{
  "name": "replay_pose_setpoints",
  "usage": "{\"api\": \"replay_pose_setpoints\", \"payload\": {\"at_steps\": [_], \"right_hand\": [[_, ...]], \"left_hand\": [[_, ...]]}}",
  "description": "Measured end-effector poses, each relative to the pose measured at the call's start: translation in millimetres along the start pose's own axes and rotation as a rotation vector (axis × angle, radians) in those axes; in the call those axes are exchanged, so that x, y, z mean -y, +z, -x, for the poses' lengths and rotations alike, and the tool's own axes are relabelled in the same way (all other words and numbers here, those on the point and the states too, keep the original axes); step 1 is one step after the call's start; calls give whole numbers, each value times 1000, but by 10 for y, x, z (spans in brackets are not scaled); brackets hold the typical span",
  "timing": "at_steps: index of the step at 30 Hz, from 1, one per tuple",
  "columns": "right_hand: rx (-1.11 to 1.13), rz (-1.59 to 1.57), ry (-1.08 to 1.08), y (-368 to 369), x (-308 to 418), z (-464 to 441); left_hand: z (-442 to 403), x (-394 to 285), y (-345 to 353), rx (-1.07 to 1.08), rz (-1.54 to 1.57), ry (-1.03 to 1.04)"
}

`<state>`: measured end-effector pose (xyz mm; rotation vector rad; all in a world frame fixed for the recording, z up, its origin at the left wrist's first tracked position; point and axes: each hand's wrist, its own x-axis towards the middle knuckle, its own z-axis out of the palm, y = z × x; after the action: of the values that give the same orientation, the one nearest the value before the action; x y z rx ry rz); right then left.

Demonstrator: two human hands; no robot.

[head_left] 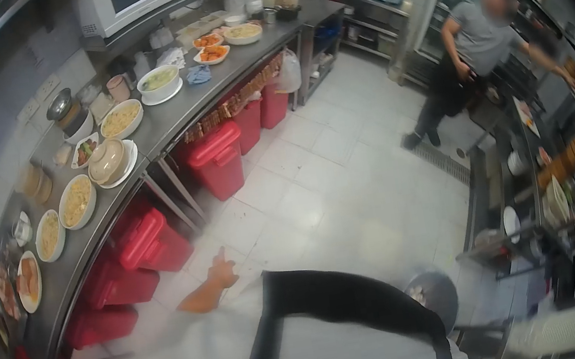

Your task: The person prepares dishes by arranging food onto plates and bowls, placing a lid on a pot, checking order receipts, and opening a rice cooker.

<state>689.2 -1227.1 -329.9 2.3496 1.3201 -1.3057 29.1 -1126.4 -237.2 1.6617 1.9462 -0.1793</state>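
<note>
My left hand [222, 271] is beyond the white sleeve at lower centre, over the floor and right of the red bins. One finger points out and the others look loosely bent, with nothing in them. My right hand does not show. A dark round pan or bowl [440, 296] with something pale in it is at the right edge of my black apron [340, 279]; what supports it is hidden. On the steel counter [149, 147] at the left stand a lidded clay pot [108, 162], bowls of rice [77, 201] and a soup bowl [159, 81].
Red lidded bins [216, 162] stand under the counter. A co-worker [478, 39] in a grey shirt stands at the upper right, an arm stretched toward shelves. Metal racks [527, 240] line the right side. A floor drain [445, 162] runs near the co-worker's feet.
</note>
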Motion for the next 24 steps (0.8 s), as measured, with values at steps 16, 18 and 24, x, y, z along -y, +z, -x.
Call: {"api": "replay_pose_setpoints", "payload": {"at_steps": [16,18,24], "right_hand": [[-326,-99,-683,-2935,4253,-3012],[-22,-78,-544,-2685,4048,-3223],[80,-218,-196,-3056,3963,-3830]], "left_hand": [[-2277,-19,49,466,81,-288],[-3025,-213,-314,428,67,-247],[-5750,-1149,-1678,32,56,-24]]}}
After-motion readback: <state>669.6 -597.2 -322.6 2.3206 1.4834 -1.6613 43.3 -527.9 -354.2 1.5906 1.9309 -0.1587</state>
